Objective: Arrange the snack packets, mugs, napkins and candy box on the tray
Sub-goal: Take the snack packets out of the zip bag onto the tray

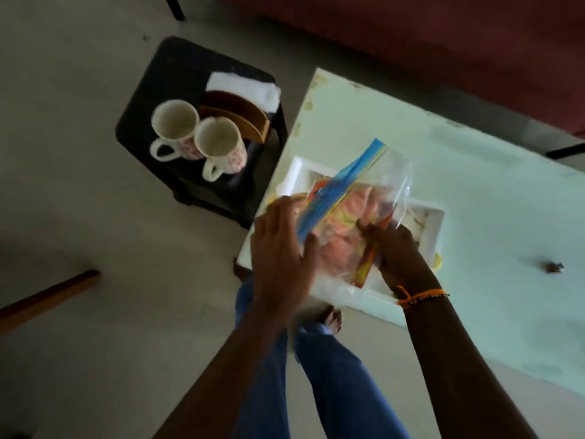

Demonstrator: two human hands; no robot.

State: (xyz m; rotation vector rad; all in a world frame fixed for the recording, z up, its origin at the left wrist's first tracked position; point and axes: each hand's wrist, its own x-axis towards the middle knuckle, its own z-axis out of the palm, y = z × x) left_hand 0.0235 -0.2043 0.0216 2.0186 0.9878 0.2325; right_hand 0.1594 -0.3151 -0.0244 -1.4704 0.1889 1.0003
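A clear snack packet (364, 198) with blue, yellow and orange print hangs over the white tray (433, 223) on the pale table. My left hand (281, 248) grips its left edge and my right hand (395, 245) grips its lower right corner. Two white mugs with red patterns, one (174, 128) beside the other (221, 147), stand on a black stool at the left. White napkins (243, 87) sit there in a wooden holder (240, 118). The packet hides most of the tray's inside.
The black stool (152, 99) stands on the floor just left of the pale table (490, 191). A small dark object (552, 267) lies on the table at the right. A dark red sofa (443, 36) runs behind. A wooden bar (47, 296) crosses the floor at the left.
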